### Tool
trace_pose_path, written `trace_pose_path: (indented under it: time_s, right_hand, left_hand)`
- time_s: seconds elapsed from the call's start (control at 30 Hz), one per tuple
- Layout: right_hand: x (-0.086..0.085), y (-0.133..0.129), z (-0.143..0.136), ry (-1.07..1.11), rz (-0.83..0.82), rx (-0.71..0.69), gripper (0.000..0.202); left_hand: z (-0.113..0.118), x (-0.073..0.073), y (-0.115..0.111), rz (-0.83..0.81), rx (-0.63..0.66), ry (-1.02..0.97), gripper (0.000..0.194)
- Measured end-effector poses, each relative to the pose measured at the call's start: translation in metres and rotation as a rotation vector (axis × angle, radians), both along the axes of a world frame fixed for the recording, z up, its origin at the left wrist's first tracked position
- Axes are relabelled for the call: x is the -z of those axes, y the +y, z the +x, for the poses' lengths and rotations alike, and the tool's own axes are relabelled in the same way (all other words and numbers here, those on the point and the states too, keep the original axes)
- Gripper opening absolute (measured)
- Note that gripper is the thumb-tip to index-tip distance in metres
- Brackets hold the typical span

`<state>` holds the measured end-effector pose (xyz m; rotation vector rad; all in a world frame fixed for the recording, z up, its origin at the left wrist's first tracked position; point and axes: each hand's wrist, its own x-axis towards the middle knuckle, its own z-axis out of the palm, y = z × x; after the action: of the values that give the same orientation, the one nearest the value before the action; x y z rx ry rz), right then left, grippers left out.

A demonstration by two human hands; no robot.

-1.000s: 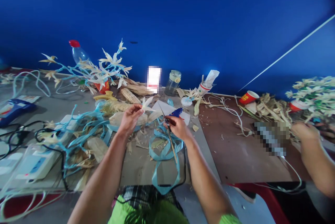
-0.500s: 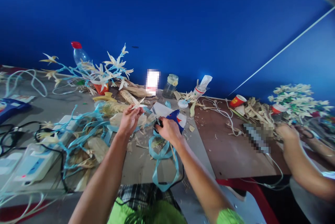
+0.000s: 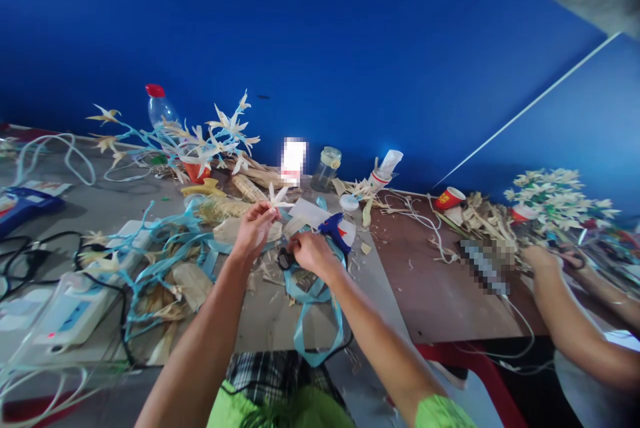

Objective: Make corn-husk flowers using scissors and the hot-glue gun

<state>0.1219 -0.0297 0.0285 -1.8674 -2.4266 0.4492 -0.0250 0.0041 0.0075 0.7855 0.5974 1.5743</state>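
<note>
My left hand [image 3: 256, 231] is closed, its fingertips pinching a small pale flower [image 3: 277, 200] that looks made of dried corn husk. To its right, my right hand [image 3: 313, 253] is low over the table with curled fingers on black-handled scissors [image 3: 285, 259]; the blades cannot be made out. Just beyond that hand lies a blue glue gun [image 3: 337, 231] on a white sheet [image 3: 306, 213]. A loop of light-blue ribbon [image 3: 320, 351] hangs at the table edge below my right wrist. Loose husk pieces [image 3: 227, 233] lie beside my left hand.
Blue-wrapped branches [image 3: 155, 268] and a white power strip [image 3: 83, 315] lie on the left. Behind stand a flower branch in a red cup [image 3: 197, 173], a lidded clear bottle [image 3: 326, 168] and a corn cob [image 3: 247, 188]. A co-worker's arms [image 3: 555, 288] are at right.
My right hand has lowered and the scissors have turned from pointing up, handles now to its left. The flower in my left hand has turned to show its spread petals.
</note>
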Motion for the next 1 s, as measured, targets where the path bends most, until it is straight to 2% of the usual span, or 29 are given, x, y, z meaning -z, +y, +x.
trace_pose_path:
  time_s: [0.17,0.27,0.43,0.57,0.7,0.87,1.0]
  right_hand:
    - [0.001,0.03,0.014,0.014,0.107,0.163,0.038]
    - [0.005,0.05,0.014,-0.062,0.031,0.225,0.036]
    - [0.013,0.071,-0.002,-0.114,-0.053,0.26,0.035]
    - [0.015,0.079,-0.008,-0.129,-0.069,0.262,0.038]
    - [0.01,0.083,-0.004,-0.116,-0.106,0.251,0.036]
    - [0.002,0.08,-0.003,-0.096,-0.086,0.226,0.039]
    - [0.006,0.079,-0.01,-0.106,-0.119,0.224,0.044]
  left_hand:
    - [0.0,0.001,0.0,-0.026,0.027,-0.02,0.021]
    - [0.002,-0.001,-0.003,-0.006,0.049,-0.016,0.019]
    - [0.003,-0.005,-0.005,-0.032,0.06,-0.032,0.021]
    - [0.004,-0.005,-0.004,-0.057,0.058,-0.059,0.021]
    - [0.004,-0.003,-0.003,-0.041,0.059,-0.078,0.017]
    - [0.004,0.001,-0.001,-0.014,0.1,-0.115,0.012]
    - [0.004,0.001,-0.002,-0.031,0.125,-0.128,0.01]
